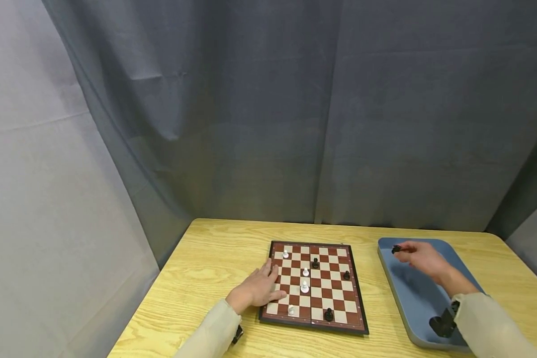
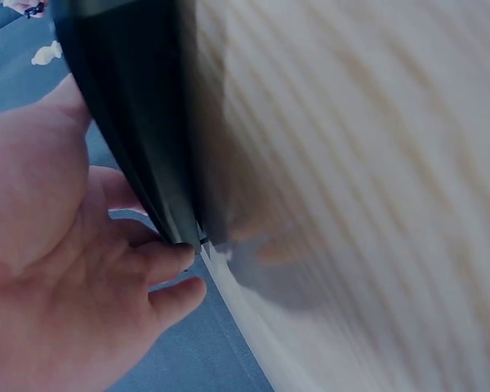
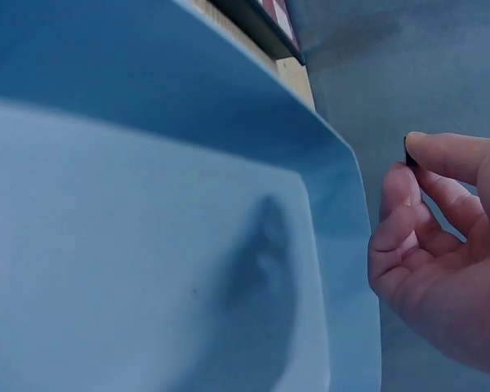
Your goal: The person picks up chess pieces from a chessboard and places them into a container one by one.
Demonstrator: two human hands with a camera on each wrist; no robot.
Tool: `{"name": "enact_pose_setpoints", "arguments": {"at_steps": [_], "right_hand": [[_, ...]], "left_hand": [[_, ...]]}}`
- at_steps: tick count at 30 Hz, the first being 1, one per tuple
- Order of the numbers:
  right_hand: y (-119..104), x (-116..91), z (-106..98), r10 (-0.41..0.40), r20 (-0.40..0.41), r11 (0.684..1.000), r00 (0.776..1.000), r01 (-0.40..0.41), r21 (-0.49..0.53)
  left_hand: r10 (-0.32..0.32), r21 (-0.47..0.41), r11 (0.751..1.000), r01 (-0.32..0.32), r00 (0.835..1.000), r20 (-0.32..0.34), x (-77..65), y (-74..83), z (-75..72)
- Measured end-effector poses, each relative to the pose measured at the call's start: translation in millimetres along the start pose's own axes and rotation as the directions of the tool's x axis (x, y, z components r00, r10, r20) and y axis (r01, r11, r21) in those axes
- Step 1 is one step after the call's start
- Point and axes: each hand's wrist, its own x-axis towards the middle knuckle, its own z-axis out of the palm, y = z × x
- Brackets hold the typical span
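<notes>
My left hand (image 1: 258,287) rests with fairly straight fingers on the left edge of a red-and-cream chessboard (image 1: 338,283). In the left wrist view, its fingers lie along the board's dark side (image 2: 135,114). Over the far left corner of a blue tray (image 1: 396,301), my right hand (image 1: 424,259) pinches a black chess piece (image 1: 396,248) between thumb and fingertips. Only a small dark bit of that piece (image 3: 409,153) shows in the right wrist view. Several white pieces (image 1: 305,287) stand on the board's left half, and three black pieces (image 1: 328,314) on its right half.
The board and tray sit on a yellow wood-grain table (image 1: 206,268), with a strip of tabletop between them. Grey curtains (image 1: 259,124) hang behind the table and along its left side. The right hand casts a shadow on the tray floor.
</notes>
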Motion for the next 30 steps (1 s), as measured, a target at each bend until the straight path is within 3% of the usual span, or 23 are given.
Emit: {"name": "enact_pose_setpoints", "arguments": {"at_steps": [13,22,30], "right_hand": [[22,7,-5,0.088,-0.004,0.996,0.996,-0.088,0.011],[35,9,-6,0.108,-0.061,0.994,0.992,-0.107,0.013],[92,35,-1,0.121,-0.101,0.992,0.987,-0.124,-0.028]], "left_hand": [[-0.007,-0.027,1.0,0.007,1.0,0.005,0.3,-0.6,0.3],[-0.001,-0.023,1.0,0.001,1.0,0.002,-1.5,0.6,-0.3],[0.004,-0.015,1.0,-0.004,1.0,-0.002,-1.6,-0.1,-0.7]]}}
